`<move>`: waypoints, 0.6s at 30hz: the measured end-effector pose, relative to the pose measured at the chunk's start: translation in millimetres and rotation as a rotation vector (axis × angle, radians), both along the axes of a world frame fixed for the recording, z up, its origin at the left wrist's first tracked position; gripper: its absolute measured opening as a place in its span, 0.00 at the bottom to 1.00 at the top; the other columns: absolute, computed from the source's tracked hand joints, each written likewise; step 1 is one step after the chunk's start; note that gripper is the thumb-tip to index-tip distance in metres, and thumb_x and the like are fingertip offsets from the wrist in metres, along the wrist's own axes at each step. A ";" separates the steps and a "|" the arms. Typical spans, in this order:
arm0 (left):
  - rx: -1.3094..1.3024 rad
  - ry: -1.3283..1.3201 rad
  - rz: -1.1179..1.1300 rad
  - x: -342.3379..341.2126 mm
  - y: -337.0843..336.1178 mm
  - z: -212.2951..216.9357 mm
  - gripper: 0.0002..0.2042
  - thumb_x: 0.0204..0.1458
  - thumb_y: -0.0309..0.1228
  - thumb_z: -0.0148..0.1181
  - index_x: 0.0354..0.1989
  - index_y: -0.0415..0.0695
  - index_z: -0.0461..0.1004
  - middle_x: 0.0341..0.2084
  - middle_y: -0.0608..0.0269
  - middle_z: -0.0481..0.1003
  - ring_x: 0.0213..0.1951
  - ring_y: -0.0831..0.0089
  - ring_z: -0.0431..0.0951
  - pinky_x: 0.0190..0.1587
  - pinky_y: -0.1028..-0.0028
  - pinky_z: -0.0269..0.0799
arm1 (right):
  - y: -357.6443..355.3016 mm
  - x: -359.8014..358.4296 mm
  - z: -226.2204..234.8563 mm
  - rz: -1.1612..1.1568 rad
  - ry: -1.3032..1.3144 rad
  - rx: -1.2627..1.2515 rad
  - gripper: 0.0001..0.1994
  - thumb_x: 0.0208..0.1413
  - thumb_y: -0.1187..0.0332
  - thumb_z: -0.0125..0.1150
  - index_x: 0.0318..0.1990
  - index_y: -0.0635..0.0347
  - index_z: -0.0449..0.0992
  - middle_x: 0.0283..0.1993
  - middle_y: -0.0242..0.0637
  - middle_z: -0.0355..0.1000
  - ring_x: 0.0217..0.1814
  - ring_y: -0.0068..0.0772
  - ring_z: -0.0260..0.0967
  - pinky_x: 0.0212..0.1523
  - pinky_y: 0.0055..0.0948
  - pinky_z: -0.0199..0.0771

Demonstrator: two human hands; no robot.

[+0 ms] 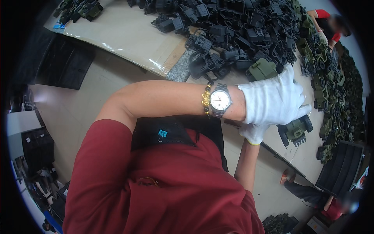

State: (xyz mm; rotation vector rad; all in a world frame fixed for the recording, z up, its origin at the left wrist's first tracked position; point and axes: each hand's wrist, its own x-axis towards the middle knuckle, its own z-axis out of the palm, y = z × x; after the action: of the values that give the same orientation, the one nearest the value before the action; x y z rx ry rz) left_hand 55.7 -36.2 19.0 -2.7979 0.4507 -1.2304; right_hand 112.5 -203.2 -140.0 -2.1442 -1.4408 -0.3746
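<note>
My left hand (274,96), in a white glove, reaches across my body over the table's near edge. Its fingers curve down over a dark green toy vehicle (295,130), whose black wheels and toothed front piece stick out below the glove. Part of the grip is hidden under the palm. Beneath the left wrist, my right hand (255,132), also gloved in white, comes up from below. Its fingers are covered by the left hand, so what they touch does not show. A green boxy toy body (263,69) lies just beyond my left wrist.
A big heap of black toy parts (233,33) covers the far middle of the table (128,43). Rows of green toy vehicles (323,89) line the right side, and more green vehicles (82,9) sit far left. Two people work at the right; black crates (341,163) stand there.
</note>
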 end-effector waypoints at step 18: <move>-2.117 0.041 -0.355 -19.8 16.0 30.1 0.16 0.62 0.41 0.62 0.50 0.42 0.76 0.41 0.64 0.79 0.39 0.75 0.81 0.43 0.73 0.78 | 68.6 -9.4 118.8 0.019 0.333 0.810 0.69 0.34 0.32 0.75 0.75 0.69 0.44 0.76 0.56 0.50 0.74 0.52 0.56 0.69 0.45 0.60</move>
State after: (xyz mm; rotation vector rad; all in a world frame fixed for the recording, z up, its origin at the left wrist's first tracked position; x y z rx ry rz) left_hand 35.9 -20.2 49.1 -4.0563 -1.3243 -2.8089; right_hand 103.1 -134.6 -21.1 -1.4451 -0.8978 -0.4663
